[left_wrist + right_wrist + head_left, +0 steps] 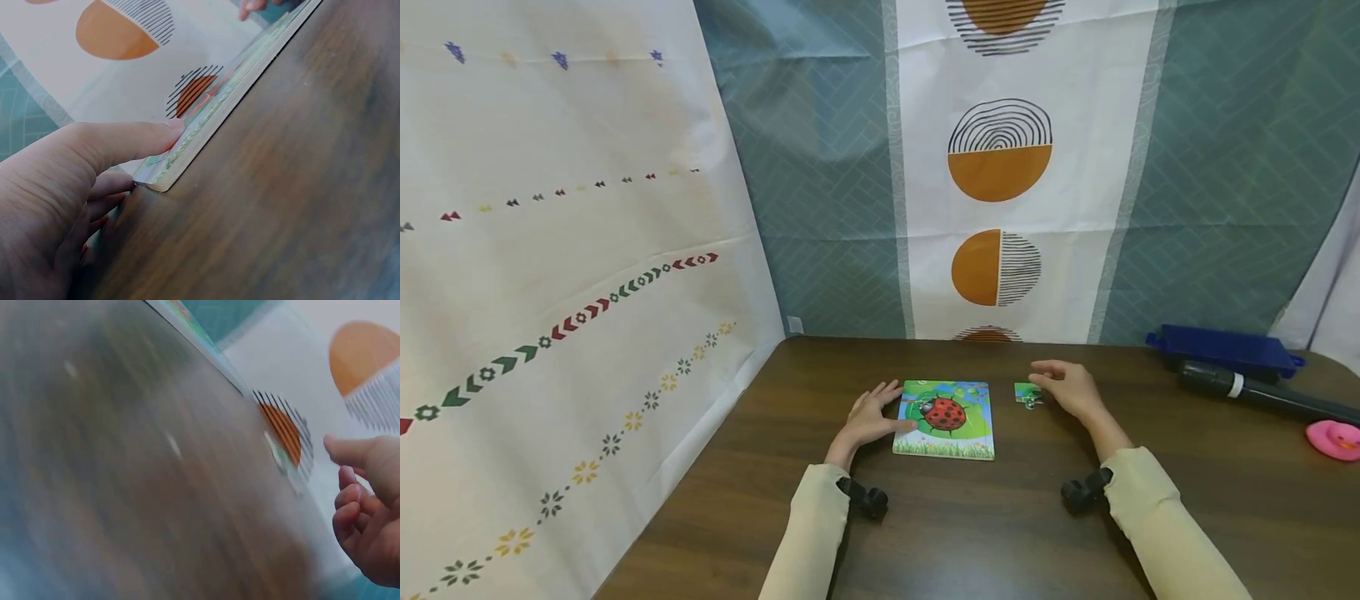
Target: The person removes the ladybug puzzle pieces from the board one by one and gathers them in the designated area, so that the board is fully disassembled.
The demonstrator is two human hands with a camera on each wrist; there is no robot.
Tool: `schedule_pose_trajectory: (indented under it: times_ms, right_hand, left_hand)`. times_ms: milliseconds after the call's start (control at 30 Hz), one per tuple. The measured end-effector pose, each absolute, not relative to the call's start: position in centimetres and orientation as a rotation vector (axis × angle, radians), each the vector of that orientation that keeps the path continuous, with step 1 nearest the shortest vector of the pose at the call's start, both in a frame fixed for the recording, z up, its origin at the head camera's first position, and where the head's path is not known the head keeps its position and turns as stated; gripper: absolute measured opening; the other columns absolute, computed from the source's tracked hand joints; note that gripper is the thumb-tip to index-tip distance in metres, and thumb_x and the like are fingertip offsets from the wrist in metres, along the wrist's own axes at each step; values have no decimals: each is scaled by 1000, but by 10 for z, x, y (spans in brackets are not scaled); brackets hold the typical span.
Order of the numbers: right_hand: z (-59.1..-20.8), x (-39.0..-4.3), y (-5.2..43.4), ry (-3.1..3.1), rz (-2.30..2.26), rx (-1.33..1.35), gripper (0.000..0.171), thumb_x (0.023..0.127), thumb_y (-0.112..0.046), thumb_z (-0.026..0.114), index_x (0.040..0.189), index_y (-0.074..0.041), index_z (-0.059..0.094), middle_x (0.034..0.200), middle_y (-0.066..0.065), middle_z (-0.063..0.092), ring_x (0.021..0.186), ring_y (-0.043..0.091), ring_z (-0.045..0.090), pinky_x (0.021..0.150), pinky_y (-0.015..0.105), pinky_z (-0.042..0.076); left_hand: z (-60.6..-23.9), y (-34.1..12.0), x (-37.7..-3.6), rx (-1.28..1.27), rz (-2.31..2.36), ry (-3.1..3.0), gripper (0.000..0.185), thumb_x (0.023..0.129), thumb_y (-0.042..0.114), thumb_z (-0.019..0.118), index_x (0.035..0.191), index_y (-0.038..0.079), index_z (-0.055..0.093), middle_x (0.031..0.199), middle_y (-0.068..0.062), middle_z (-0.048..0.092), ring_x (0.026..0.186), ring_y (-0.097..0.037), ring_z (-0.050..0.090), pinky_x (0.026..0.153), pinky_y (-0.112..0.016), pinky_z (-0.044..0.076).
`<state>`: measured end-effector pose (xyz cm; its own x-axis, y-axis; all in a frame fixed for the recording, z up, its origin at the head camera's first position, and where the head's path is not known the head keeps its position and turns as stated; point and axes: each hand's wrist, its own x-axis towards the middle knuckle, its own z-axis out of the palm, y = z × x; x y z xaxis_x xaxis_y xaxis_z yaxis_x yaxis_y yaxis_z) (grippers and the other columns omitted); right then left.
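Observation:
A square ladybug puzzle board (945, 419) lies flat on the brown table (970, 525). My left hand (874, 414) rests at the board's left edge with its fingers spread. In the left wrist view its thumb (128, 140) lies on the board's near corner (164, 172). A small green puzzle piece (1026, 393) sits on the table just right of the board. My right hand (1063, 386) hovers beside that piece with loosely curled fingers (350, 503), holding nothing. The right wrist view is blurred, and the piece (277, 452) shows there as a pale smear apart from the fingers.
A dark blue box (1225, 348), a black cylinder with a white band (1255, 392) and a pink rubber duck (1333, 437) lie at the table's far right. Patterned curtains (1000, 167) hang behind the table, and a white cloth (550, 292) closes the left side.

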<state>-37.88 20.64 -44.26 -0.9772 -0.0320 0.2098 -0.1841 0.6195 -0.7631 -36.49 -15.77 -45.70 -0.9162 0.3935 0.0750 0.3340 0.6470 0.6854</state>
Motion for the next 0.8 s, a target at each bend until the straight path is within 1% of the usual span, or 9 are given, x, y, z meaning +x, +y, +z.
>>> schedule_pose_trajectory:
  times_ms: [100,167,367,433,500,633,700,800]
  right_hand:
    - [-435,-377,190,-2657,1318,259,40,96,-23,62,128,1,62,116,25,63,105,36,57,81,40,50]
    - [-432,-377,176,-2661,1356,326,39,96,-24,63,128,0,62,116,24,62,105,35,57,81,40,51]
    - [-431,-377,131,-2685,1396,469,36,95,-21,64,126,-3,65,120,23,61,109,37,56,89,50,52]
    - [-431,-378,117,-2697,1417,486,35,95,-20,64,126,-5,65,121,22,61,108,36,56,87,50,52]
    - [-432,-380,104,-2711,1433,498,34,95,-20,63,127,-7,65,121,20,61,106,35,56,84,46,53]
    - [-435,-381,83,-2716,1468,498,34,95,-20,63,128,-8,65,119,19,61,103,32,57,80,41,53]
    - [-438,-380,75,-2722,1447,480,34,95,-20,64,127,-8,66,117,18,61,102,31,57,79,42,52]
    - [-443,-378,67,-2739,1391,415,32,93,-21,66,124,-11,68,111,15,61,104,30,54,82,45,49]
  left_hand:
    - [-456,-157,-365,607,1114,2786,80,85,36,74,151,7,38,162,-10,26,152,-33,16,124,-56,8]
    - [-455,-156,-365,599,1122,2783,79,85,35,74,151,8,38,162,-9,26,153,-32,15,125,-55,8]
    - [-453,-158,-363,584,1126,2775,80,85,36,74,151,10,38,163,-7,26,153,-31,15,125,-54,7]
    - [-452,-159,-364,582,1126,2781,80,84,36,75,151,9,39,162,-7,26,153,-32,15,125,-54,7]
    - [-452,-160,-365,575,1133,2792,81,84,36,75,150,8,39,162,-7,27,153,-32,16,124,-55,8]
    - [-453,-158,-365,567,1141,2806,79,84,36,75,149,8,41,162,-8,29,152,-33,17,124,-55,8]
    - [-454,-157,-365,572,1127,2803,79,84,37,74,149,8,40,162,-7,28,152,-33,17,124,-56,8]
    - [-455,-156,-365,579,1115,2799,79,85,38,74,150,8,40,162,-8,28,152,-33,17,124,-57,8]
